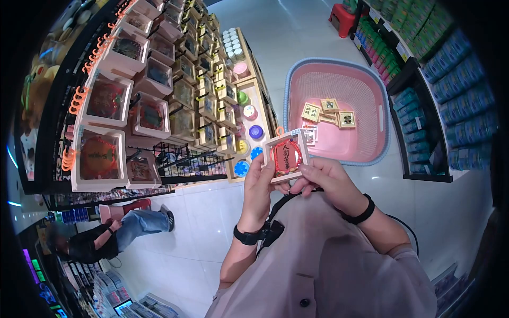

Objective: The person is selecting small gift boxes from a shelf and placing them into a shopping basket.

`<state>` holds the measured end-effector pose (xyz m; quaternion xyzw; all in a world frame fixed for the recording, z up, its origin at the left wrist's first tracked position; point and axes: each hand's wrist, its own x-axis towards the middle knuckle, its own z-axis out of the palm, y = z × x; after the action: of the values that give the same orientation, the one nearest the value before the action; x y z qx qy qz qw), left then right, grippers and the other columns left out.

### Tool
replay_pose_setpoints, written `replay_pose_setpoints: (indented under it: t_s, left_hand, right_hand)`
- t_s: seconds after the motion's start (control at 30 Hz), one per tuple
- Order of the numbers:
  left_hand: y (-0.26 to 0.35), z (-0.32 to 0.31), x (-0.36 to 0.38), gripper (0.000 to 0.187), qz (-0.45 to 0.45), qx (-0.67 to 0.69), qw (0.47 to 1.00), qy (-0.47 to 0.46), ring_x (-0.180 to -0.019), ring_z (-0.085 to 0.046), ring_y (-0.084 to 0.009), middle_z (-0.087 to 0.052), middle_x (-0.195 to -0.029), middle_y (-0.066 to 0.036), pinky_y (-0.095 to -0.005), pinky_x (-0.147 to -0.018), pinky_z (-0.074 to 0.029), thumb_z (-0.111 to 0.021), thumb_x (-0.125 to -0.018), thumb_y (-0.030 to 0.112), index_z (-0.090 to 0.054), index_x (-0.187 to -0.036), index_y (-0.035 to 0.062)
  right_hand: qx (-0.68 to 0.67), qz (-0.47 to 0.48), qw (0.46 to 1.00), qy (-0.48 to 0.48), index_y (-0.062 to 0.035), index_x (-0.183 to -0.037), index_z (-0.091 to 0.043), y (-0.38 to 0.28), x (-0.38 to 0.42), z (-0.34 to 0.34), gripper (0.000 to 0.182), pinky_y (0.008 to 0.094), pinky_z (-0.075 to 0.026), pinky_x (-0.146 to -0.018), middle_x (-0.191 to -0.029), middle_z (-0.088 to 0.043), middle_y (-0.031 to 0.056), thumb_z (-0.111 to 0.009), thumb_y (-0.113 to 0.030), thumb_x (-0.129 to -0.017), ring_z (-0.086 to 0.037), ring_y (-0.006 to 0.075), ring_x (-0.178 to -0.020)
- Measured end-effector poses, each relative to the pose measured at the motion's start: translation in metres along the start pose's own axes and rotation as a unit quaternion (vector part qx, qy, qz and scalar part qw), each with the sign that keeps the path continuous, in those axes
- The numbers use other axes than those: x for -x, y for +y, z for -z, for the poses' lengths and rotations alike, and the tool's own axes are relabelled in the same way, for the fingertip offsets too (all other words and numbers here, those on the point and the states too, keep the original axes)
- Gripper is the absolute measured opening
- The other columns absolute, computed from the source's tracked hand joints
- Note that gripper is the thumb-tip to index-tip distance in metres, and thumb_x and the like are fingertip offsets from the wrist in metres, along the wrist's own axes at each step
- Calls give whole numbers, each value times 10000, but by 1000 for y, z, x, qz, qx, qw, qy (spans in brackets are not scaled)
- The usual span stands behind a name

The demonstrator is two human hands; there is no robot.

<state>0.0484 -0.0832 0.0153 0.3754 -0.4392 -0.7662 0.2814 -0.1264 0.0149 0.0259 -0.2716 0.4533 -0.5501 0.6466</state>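
Between my two hands is a boxed bracelet (287, 156): a pale square frame with a red beaded loop around a dark red card with characters, and an orange coil at its top corner. My left hand (258, 177) grips the box's left side, thumb on the front edge. At the lower right corner, my right hand (324, 177) holds it with the thumb in front and fingers behind. Just beyond the box stands a pink basket (333, 139) with a blue rim. Several small framed boxes (346, 119) lie inside it.
To the left, a display rack (177, 106) holds rows of boxed bracelets on hooks. Round colourful containers (256, 131) line a wooden tray beside it. Shelves of bottles (411, 124) stand at right, a red stool (342, 20) at the back. Another person (106, 238) is at lower left.
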Motion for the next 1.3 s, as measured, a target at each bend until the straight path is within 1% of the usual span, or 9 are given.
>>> replay_pose_setpoints:
  t_s: [0.13,0.23,0.33,0.53,0.63,0.73,0.93,1.03,1.3]
  left_hand:
    - [10,-10,8,543,13,-10,1000,7,-776,-663,-137,-695,-1036,-95,-271,-630,-549,-514,-1052,278,-374,-1498,3]
    - [11,-14,11,587,16,-26,999,22,-794,-679,-165,-693,-1094,-124,-284,-670,-560,-508,-1054,293,-323,-1534,8]
    - [10,-21,11,583,-31,-19,999,25,-804,-705,-188,-689,-1117,-162,-308,-712,-593,-505,-1063,280,-300,-1548,31]
    - [1,-17,12,456,-52,-25,997,-43,-892,-717,-204,-674,-1182,-178,-309,-809,-586,-493,-1069,257,-399,-1454,29]
    - [-1,-22,13,406,-70,-73,994,-49,-906,-727,-213,-685,-1164,-191,-305,-804,-585,-502,-1069,223,-421,-1415,25]
    - [1,-24,15,452,-33,-98,994,-40,-922,-732,-235,-707,-1104,-213,-331,-795,-589,-523,-1047,320,-458,-1373,15]
    - [0,-29,14,378,-7,-104,994,-33,-904,-740,-235,-721,-1066,-218,-322,-779,-594,-480,-1067,310,-490,-1312,23]
    - [-2,-29,13,351,-1,-74,997,-34,-951,-742,-232,-715,-1087,-189,-301,-779,-604,-515,-1072,255,-487,-1313,2]
    - [-4,-33,12,375,-4,-70,997,-36,-964,-742,-232,-715,-1086,-179,-304,-781,-608,-528,-1068,280,-495,-1322,6]
  right_hand:
    - [-66,-35,997,-6,36,-1132,-645,-7,0,6,400,252,-555,-662,-890,-738,152,-490,-327,-1068,-725,176,-783]
    - [-110,-45,993,-14,40,-1126,-648,-9,-1,12,445,238,-555,-655,-872,-741,129,-524,-381,-1053,-720,159,-765]
    - [-132,-53,990,-9,49,-1140,-639,-7,-2,17,453,236,-560,-638,-839,-738,139,-515,-378,-1053,-721,173,-733]
    - [-172,-66,983,0,31,-1173,-613,-9,-3,28,473,250,-550,-629,-814,-731,134,-439,-399,-1081,-719,179,-724]
    - [-173,-68,983,-5,17,-1163,-613,-13,-2,30,482,253,-543,-622,-794,-723,121,-410,-414,-1092,-708,164,-706]
    - [-178,-71,981,-2,11,-1149,-621,-12,-1,33,492,249,-541,-621,-778,-715,108,-409,-430,-1092,-694,147,-688]
    - [-179,-81,980,16,6,-1098,-632,-12,-2,37,498,244,-534,-618,-776,-709,96,-420,-445,-1086,-682,136,-677]
    - [-176,-80,981,14,8,-1084,-631,-11,-2,40,497,249,-532,-615,-777,-708,98,-428,-446,-1082,-682,139,-676]
    - [-177,-82,980,24,1,-1035,-635,-13,-2,43,496,254,-528,-613,-763,-699,99,-444,-455,-1073,-683,145,-675]
